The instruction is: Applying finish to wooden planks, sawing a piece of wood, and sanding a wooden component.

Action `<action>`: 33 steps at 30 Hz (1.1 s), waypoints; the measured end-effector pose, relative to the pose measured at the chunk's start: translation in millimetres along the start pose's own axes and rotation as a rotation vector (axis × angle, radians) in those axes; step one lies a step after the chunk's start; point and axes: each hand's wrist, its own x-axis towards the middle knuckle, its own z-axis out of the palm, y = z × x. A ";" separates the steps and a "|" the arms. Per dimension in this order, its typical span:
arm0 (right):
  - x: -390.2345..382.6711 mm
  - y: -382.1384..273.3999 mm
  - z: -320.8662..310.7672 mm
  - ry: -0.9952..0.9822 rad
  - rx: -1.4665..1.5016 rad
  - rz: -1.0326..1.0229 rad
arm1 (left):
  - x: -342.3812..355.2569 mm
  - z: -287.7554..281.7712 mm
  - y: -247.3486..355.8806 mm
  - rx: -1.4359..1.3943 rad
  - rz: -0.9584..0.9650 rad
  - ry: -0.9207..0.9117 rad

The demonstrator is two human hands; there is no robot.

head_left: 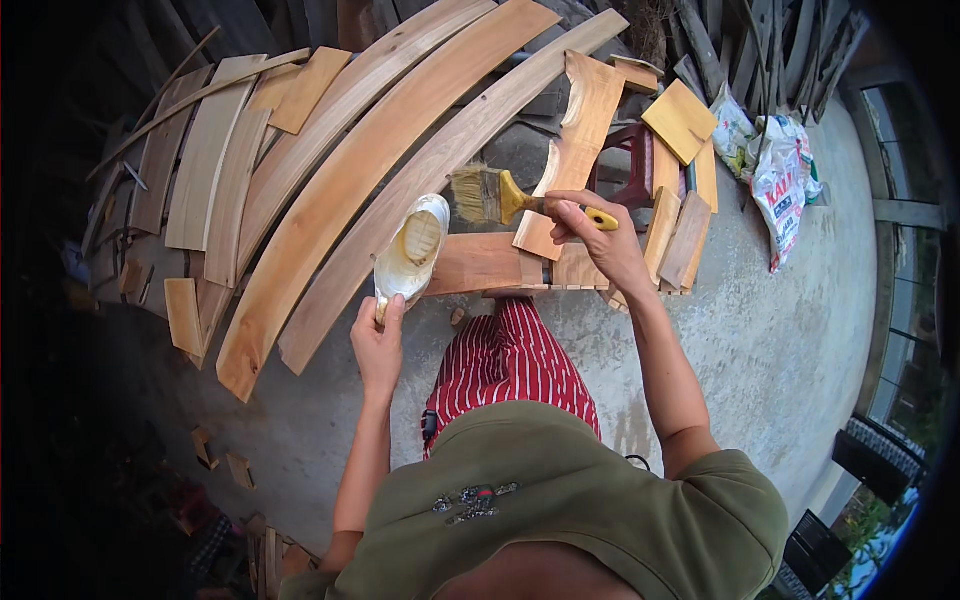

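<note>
My left hand (379, 345) grips the handle of a white, stained scoop-like container (403, 277), which holds some yellowish liquid. In my right hand (600, 240) is a wide paintbrush (510, 196) with a yellow handle, its pale bristles pointing left. The bristles are close to the container's far end and apart from it. Beneath the brush lies a wavy-edged wooden board (583, 110). A reddish-brown plank (478, 263) lies below the container, nearer to me.
Several long planks (370, 150) lie side by side at left and centre. Small wood blocks (683, 120) sit at the right, by a dark red plastic stool (627, 160). White printed sacks (778, 180) stand on the concrete floor (790, 330). Offcuts (240, 470) lie at the lower left.
</note>
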 end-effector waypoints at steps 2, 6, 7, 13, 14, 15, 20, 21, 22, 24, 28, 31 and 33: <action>7.2 20.7 -33.9 0.091 0.002 -0.026 | 2.4 -6.0 -7.5 -0.031 -0.016 0.027; 30.8 93.4 -61.1 0.021 -0.435 0.127 | 7.1 -12.2 -6.7 -0.109 -0.095 0.055; 40.0 107.9 -66.9 -0.075 -0.508 0.233 | 7.5 -10.0 -3.3 -0.108 -0.123 0.069; 155.5 139.3 -140.2 -0.371 -0.477 0.332 | 10.3 4.5 35.5 -0.073 -0.285 0.181; 183.9 137.5 -159.8 -0.327 -0.499 0.283 | 11.8 10.4 41.9 -0.101 -0.323 0.207; 212.6 135.1 -179.5 -0.306 -0.481 0.230 | 14.3 14.8 47.7 -0.139 -0.369 0.234; 347.2 129.3 -247.6 0.025 -0.888 -0.110 | 20.2 31.0 67.6 -0.127 -0.409 0.277; 363.0 132.0 -253.1 0.097 -1.005 -0.211 | 21.7 34.5 69.7 -0.137 -0.397 0.272; 373.0 136.4 -256.1 0.067 -0.989 -0.254 | 23.0 38.8 71.8 -0.121 -0.418 0.285; 384.0 141.7 -253.1 0.207 -1.222 -0.454 | 27.5 44.1 75.5 -0.101 -0.434 0.276; 331.4 144.4 -210.6 0.073 -1.185 -0.329 | 36.2 51.9 80.6 -0.134 -0.438 0.269; 240.5 134.6 -165.7 -0.124 -1.073 -0.291 | 42.2 59.3 81.9 -0.157 -0.437 0.247; 178.7 127.2 -139.4 -0.274 -0.876 -0.261 | 48.0 64.3 82.4 -0.197 -0.432 0.227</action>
